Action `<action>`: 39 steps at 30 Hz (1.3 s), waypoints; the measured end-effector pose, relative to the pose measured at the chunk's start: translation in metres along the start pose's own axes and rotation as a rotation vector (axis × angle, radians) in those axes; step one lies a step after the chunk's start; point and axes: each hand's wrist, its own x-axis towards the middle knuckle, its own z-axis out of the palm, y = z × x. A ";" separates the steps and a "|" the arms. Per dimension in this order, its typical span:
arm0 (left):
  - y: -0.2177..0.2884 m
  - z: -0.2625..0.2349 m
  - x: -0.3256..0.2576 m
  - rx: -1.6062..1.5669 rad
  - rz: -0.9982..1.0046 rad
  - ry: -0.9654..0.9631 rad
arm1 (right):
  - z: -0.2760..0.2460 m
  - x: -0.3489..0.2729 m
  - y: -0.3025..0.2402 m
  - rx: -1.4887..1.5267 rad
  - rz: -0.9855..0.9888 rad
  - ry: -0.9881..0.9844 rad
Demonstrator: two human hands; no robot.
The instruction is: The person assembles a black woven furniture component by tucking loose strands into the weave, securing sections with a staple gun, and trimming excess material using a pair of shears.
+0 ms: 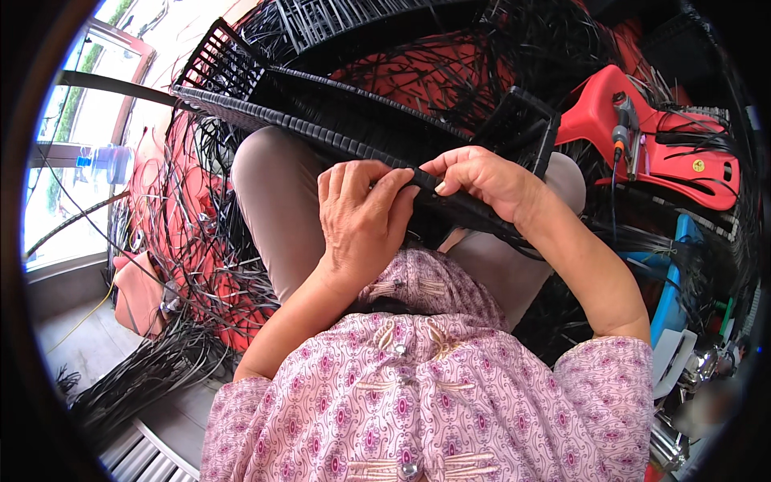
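A long black frame wrapped in flat plastic strip lies across my knees, its wrapped rim (313, 128) running from upper left down to the right. My left hand (353, 213) is closed on this rim near the middle, thumb and forefinger pinched together. Just to its right, my right hand (494, 185) also grips the rim, with thumb and forefinger close to the left fingertips. Whether a loose strip end sits between the fingers is too small to tell. Slatted black end panels (221, 68) rise at the frame's far left.
Loose black strips (201, 233) cover the red floor around me. To the right stands a red plastic stool (598, 100) bearing a corded hand tool (621, 128). Nearby is a blue crate (671, 297). A strip bundle (152, 381) lies lower left, below an orange-pink block (138, 293).
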 end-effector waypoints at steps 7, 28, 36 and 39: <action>0.015 0.010 0.003 0.087 -0.030 -0.133 | -0.002 0.004 0.003 -0.017 -0.035 0.030; 0.024 0.036 0.000 0.107 0.022 -0.161 | 0.000 0.006 0.008 -0.009 -0.115 0.073; -0.001 0.024 0.005 -0.153 0.039 -0.121 | 0.000 -0.003 -0.001 0.019 -0.055 0.056; -0.005 0.026 0.003 -0.207 0.016 -0.123 | 0.001 -0.003 -0.001 0.006 -0.035 0.066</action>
